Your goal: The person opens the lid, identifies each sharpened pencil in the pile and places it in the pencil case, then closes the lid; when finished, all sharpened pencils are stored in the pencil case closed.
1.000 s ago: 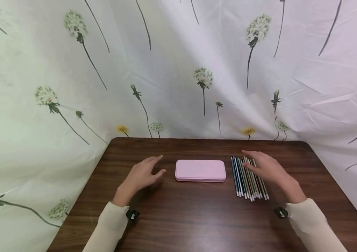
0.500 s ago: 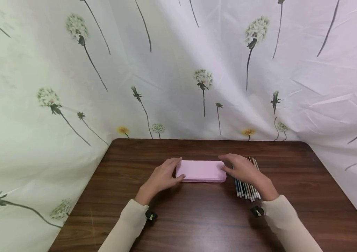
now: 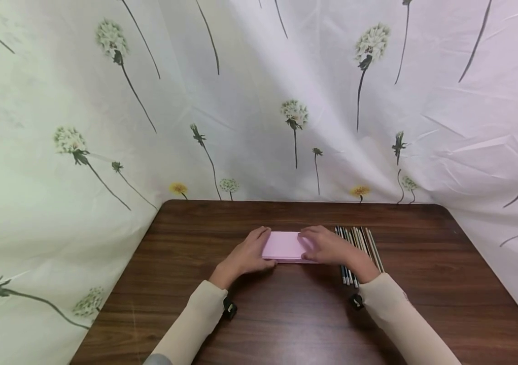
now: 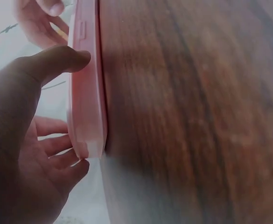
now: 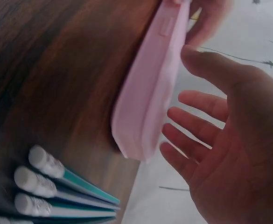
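A closed pink pencil case (image 3: 283, 246) lies flat on the wooden table. My left hand (image 3: 246, 253) holds its left end; in the left wrist view the thumb (image 4: 66, 60) presses the front side and the fingers reach round the far side. Over the right part of the lid is my right hand (image 3: 329, 247). Its fingers (image 5: 192, 116) are spread and nearly straight beside the lid in the right wrist view, with the thumb tip close to the front edge. A small latch (image 5: 166, 27) shows on the case's front side.
Right of the case lie several pencils (image 3: 364, 241) side by side, partly hidden under my right wrist. Their white erasers (image 5: 26, 179) point toward me. A white cloth with printed dandelions (image 3: 240, 101) hangs behind the wooden table (image 3: 286, 324).
Both hands have moved inward onto the pencil case. My left hand has taken hold of its left end; my right hand has come left from above the pencils to over the lid.
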Available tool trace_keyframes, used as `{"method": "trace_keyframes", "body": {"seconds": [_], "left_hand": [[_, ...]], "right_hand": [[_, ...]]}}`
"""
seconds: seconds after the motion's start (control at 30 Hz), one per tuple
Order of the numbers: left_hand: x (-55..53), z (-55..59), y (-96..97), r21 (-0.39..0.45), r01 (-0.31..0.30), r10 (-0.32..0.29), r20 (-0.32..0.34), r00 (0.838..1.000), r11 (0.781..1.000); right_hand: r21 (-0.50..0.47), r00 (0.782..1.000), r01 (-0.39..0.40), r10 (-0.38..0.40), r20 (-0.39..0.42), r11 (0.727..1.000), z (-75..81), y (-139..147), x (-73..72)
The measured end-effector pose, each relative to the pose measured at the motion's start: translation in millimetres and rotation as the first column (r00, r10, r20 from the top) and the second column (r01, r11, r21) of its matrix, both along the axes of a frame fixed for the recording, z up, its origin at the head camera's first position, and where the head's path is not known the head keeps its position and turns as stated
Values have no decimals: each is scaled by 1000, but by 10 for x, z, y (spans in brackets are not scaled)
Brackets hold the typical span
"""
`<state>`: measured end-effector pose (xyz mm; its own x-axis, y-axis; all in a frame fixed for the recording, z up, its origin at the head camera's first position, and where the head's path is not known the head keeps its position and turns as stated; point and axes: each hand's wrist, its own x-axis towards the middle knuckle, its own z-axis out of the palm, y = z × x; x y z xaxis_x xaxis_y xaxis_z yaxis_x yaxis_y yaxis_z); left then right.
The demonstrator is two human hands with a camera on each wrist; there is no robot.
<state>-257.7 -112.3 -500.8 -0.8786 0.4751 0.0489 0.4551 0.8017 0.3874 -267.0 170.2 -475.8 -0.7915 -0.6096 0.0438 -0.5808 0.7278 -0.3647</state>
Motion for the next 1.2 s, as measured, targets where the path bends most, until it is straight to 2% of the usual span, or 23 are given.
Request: {"method": "trace_keyframes", "body": {"seconds": [0.17,0.37,0.53,0.77,1.03,1.2], "left_hand": [[-4,3,31,8,-3,3,13,1000,1000],[-40,20,68,-14,-1,1,-1,1000,1000],[-84,13,106,-56,-11,8,-51,999,998],[-119,-3,150,-134,3,-15,-93,996,991],[-136,-34,167,-210,-6,-32,-175,984,978],[-117,-28,174,-223,-2,-46,-212,976,975]], "right_hand": [[47,999,27,-28,38,999,-63,-57,-47],[55,999,43,-45,29,998,-42,-88,-53],[69,999,49,-49,2,996,-55,-133,-45],[91,996,29,-21,-85,995,-105,-145,-45],[86,994,8,1,-107,996,-124,-161,-64],[78,993,-2,11,-114,997,-130,-161,-57]]}}
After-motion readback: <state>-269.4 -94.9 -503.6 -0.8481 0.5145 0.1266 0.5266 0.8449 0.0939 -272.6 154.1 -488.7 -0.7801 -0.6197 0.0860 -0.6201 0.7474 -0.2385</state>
